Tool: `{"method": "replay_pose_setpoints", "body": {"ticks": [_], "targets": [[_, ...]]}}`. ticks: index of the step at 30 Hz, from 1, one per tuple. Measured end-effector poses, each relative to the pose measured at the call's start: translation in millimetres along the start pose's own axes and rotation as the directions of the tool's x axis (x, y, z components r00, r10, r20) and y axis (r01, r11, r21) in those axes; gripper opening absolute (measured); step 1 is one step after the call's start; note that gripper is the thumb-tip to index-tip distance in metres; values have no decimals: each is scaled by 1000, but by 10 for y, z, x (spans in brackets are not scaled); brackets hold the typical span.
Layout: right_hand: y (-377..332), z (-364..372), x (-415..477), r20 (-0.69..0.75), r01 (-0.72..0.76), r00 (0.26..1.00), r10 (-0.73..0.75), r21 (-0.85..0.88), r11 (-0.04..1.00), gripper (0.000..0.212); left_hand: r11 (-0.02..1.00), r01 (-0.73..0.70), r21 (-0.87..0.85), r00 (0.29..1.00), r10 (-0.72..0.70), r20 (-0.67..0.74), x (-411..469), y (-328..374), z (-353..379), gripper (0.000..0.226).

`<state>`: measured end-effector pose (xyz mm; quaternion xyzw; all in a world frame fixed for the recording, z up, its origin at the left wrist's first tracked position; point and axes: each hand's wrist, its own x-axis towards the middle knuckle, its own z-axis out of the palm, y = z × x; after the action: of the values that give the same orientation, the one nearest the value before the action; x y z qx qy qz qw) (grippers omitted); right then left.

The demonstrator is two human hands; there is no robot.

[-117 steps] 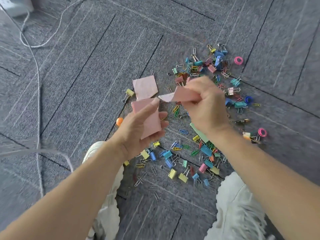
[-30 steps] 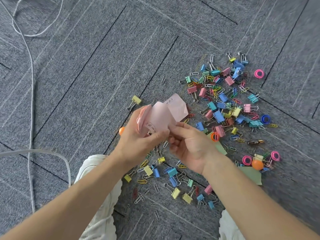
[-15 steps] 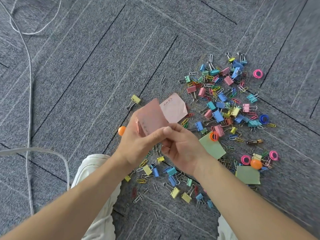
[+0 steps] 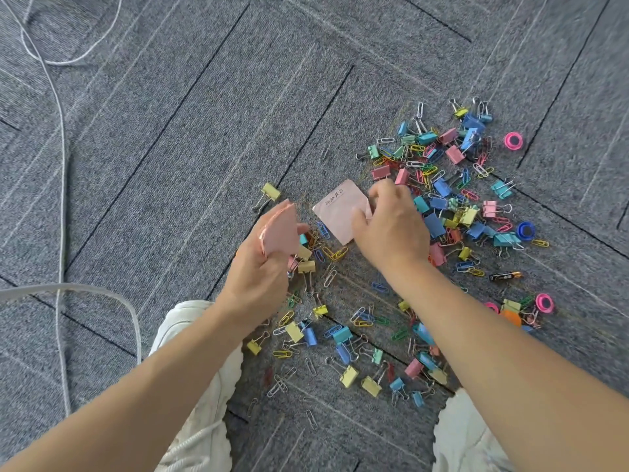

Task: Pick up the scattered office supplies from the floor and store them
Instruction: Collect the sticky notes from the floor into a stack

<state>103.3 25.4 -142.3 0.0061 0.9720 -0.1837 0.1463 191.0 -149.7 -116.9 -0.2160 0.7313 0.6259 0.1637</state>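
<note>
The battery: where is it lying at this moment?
In the head view the battery lies on the carpet on the person's right, just beyond the right forearm, below the blue ring and up-left of the pink ring.

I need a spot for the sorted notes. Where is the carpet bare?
Bare carpet runs from the lone yellow binder clip left to the white cable. Crowded: the clip pile fills the floor from the right hand to the pink magnet.
</note>
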Motion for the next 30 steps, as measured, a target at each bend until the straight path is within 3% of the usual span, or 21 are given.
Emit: {"method": "replay_pose_setpoints", "body": {"ticks": [2, 10, 13, 17, 22, 25, 27, 30], "targets": [[-13, 12, 89, 8, -50, 999, 52, -103, 993, 26, 1000, 15, -7, 1000, -15, 2, -7, 17, 8, 71], [-22, 10, 61, 0, 156, 987, -162, -279, 948, 25, 999, 32, -37, 999, -32, 26, 48, 42, 72, 82], [49, -17, 70, -16, 142, 989, -149, -215, 966, 22, 994, 48, -93, 999, -48, 7, 55, 37, 99, 75], [193, -44, 57, -72, 101, 992, -100, 15, 995, 16, 984, 83, -160, 995, -92, -49, 81, 49, 123, 65], [290, -55, -109, -131, 206, 975, -181, 213, 955, 10, 973, 158, -167, 985, -167, -42, 101, 96, 142, 61], [288, -147, -235, -225, 421, 897, -381, 170, 891, 15, 909, 261, -325, 963, -268, 25, 94, 218, 157, 73], [305, -214, -309, -246, 601, 784, -570, 71, 796, 14, 860, 297, -415, 954, -290, 83, 100, 301, 153, 56], [320, -284, -365, -213, 728, 672, -709, 16, 686, 10, 835, 333, -437, 942, -278, 187, 91, 355, 160, 37]]}}
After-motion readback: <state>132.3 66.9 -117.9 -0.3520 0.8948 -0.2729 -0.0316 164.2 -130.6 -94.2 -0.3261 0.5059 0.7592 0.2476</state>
